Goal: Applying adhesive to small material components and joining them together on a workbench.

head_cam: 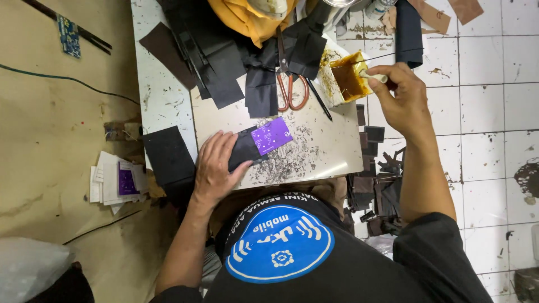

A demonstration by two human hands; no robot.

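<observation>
Floor: white tiles point(483, 112), stained, are seen along the right of the frame; dark leather scraps point(376, 185) are heaped at centre right.
Work board: a pale board point(331, 151), strewn with fine shavings, is laid across the centre.
Black pieces: cut black sheets point(224, 73) are piled at the upper centre, beside orange-handled scissors point(292, 90).
Left hand point(216, 168): it is pressed flat, fingers spread, on a black leather piece point(244, 148) at the centre of the board; nothing is clenched.
Purple card point(271, 136): it is laid on the right end of that black piece.
Glue tin point(345, 78): an open tin of amber glue stands at the board's upper right edge.
Right hand point(401, 98): it is closed around a pale brush handle point(373, 76), held at the tin's right rim.
</observation>
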